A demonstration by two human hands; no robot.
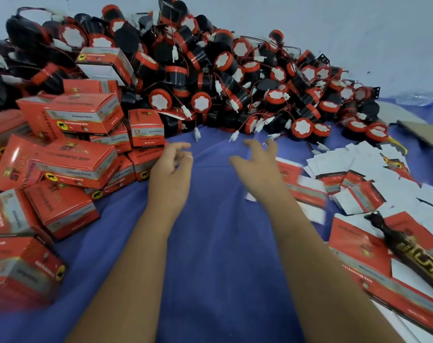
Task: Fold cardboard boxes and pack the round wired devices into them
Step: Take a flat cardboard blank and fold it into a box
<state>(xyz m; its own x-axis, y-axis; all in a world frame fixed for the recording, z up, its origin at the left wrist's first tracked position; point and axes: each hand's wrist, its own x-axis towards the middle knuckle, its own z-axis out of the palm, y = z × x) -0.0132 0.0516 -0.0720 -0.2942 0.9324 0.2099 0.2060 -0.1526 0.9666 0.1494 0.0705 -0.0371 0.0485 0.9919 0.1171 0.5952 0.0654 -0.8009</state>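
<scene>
Blue cloth covers surface; clear plastic bottle lies far right by white wall; brown cardboard sheet nr it.

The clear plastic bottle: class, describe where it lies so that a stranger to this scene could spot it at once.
Start at the big heap of round wired devices piled against the pale wall, and follow its slope down to the far right edge of the blue cloth. There, beyond the last devices, lies the plastic bottle on its side. It is the only see-through thing among red, black and white items.
</scene>
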